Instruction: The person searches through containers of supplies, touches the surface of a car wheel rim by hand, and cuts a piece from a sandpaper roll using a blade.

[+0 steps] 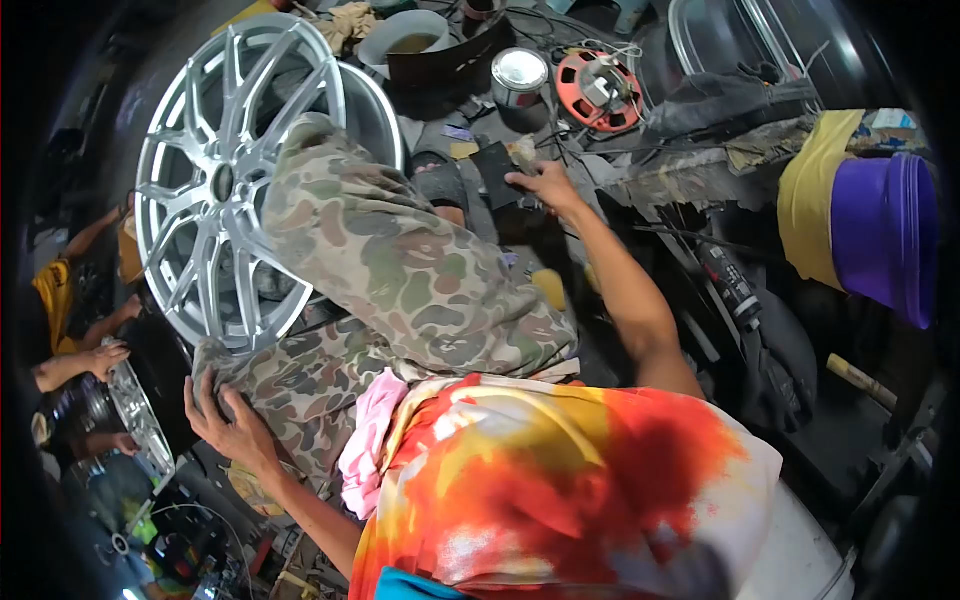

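A silver multi-spoke wheel rim [222, 182] stands upright against the person's camouflage trousers [400, 240]. Beside the lower knee is my left hand [230, 420], its fingers spread and nothing in them. My right hand [543, 186] reaches down to the right of the legs, thumb and fingers closed on a dark flat sheet [493, 174]. A small pale piece lies close to those fingers; whether they touch it I cannot tell. Just above this hand are a paint can [519, 78] and an orange reel [598, 90].
Other people's hands [105, 358] work at a shiny part at the far left. A purple bucket [885, 235] with a yellow cloth [815, 200] is at the right. A white tub [405, 40] stands at the top. Cables and a spray can [733, 290] lie right of my right arm.
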`<act>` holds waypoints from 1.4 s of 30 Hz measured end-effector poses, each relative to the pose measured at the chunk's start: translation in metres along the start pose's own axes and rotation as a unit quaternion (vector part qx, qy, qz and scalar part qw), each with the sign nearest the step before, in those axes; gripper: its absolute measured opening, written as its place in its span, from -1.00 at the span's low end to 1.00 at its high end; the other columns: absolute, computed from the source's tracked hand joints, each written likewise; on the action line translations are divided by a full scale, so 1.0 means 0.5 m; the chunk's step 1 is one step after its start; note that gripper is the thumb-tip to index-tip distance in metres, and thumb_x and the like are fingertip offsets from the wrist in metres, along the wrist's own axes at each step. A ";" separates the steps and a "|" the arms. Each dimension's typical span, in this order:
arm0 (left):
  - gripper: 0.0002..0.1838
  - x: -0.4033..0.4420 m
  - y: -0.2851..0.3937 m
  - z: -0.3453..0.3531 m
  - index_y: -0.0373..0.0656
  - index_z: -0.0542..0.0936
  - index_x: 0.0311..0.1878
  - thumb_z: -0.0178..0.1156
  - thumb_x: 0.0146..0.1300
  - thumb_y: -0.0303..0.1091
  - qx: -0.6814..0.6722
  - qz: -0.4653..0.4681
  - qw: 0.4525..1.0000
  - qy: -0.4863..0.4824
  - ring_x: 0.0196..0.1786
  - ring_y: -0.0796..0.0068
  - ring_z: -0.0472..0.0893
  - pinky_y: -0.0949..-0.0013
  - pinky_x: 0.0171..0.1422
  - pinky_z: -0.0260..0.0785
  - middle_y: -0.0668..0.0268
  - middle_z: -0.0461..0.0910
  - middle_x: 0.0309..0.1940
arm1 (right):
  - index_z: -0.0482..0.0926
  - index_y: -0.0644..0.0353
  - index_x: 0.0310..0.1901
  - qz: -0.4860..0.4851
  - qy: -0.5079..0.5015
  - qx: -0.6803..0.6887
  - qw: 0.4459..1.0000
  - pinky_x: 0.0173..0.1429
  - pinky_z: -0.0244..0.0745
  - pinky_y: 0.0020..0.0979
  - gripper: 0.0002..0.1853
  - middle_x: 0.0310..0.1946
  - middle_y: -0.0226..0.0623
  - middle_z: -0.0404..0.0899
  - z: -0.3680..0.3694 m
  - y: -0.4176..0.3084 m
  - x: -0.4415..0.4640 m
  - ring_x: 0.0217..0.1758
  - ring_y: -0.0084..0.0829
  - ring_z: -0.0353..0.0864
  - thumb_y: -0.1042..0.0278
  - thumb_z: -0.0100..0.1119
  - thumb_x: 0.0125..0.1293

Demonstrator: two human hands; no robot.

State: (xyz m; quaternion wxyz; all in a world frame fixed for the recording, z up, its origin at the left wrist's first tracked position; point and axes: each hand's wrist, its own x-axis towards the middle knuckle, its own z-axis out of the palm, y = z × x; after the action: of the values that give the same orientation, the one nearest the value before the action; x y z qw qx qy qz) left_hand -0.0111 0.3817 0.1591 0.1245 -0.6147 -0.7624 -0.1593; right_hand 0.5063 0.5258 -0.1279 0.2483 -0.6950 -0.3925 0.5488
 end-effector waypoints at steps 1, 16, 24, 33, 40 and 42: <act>-0.64 -0.004 0.000 0.001 -0.03 0.74 0.26 0.18 0.46 -0.34 -0.002 0.003 1.000 -0.005 0.44 0.03 0.48 0.00 0.50 0.30 0.14 0.52 0.43 | 0.77 0.38 0.02 -0.006 0.002 -0.033 0.999 0.02 0.61 -0.24 -0.32 -0.22 -0.08 0.80 0.016 0.040 0.015 -0.15 -0.32 0.77 -0.15 0.63 0.14; -0.61 0.001 0.002 -0.004 -0.03 0.72 0.30 0.15 0.53 -0.17 0.014 0.007 1.000 -0.004 0.43 0.04 0.49 -0.01 0.50 0.30 0.14 0.52 0.42 | 0.68 0.14 0.01 -0.119 -0.040 -0.548 0.827 -0.06 0.72 -0.02 -0.67 0.15 0.05 0.58 0.130 0.388 -0.197 -0.10 -0.05 0.81 0.37 0.41 0.17; -0.64 -0.003 -0.001 -0.004 -0.02 0.72 0.27 0.16 0.49 -0.28 0.001 0.001 1.000 0.006 0.44 0.02 0.47 -0.03 0.51 0.29 0.14 0.52 0.42 | 0.67 0.19 -0.06 -0.115 -0.066 -0.509 0.850 -0.05 0.68 0.09 -0.73 -0.17 0.05 0.74 0.092 0.352 -0.133 -0.06 0.13 0.78 0.35 0.36 0.22; -0.65 -0.007 0.004 -0.007 -0.05 0.71 0.27 0.19 0.48 -0.30 0.000 -0.008 1.000 0.007 0.44 0.03 0.47 0.00 0.52 0.28 0.12 0.51 0.43 | 0.70 0.12 0.13 -0.125 -0.060 -0.397 0.907 0.07 0.65 0.07 -0.54 -0.12 0.01 0.78 0.074 0.197 -0.095 0.02 0.14 0.76 0.25 0.54 0.18; -0.64 -0.006 0.010 -0.010 -0.05 0.71 0.28 0.18 0.49 -0.29 0.005 -0.004 1.000 0.008 0.43 0.02 0.47 0.02 0.51 0.28 0.10 0.50 0.43 | 0.72 0.08 0.13 -0.118 -0.036 -0.412 0.903 0.06 0.63 0.10 -0.51 -0.18 0.05 0.78 0.045 0.240 -0.086 0.00 0.15 0.77 0.18 0.57 0.16; -0.64 -0.007 0.015 -0.010 -0.05 0.71 0.28 0.18 0.48 -0.30 0.004 -0.007 1.000 0.010 0.43 0.01 0.47 0.01 0.50 0.28 0.10 0.50 0.43 | 0.69 0.12 0.12 -0.068 -0.027 -0.433 0.898 0.12 0.61 0.11 -0.51 -0.06 0.05 0.76 0.040 0.238 -0.086 0.08 0.17 0.74 0.21 0.55 0.15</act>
State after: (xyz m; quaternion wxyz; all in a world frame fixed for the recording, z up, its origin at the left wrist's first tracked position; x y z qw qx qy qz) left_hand -0.0033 0.3781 0.1630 0.1334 -0.6076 -0.7657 -0.1635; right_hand 0.5156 0.4213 -0.2013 -0.0519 -0.6904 -0.6442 0.3250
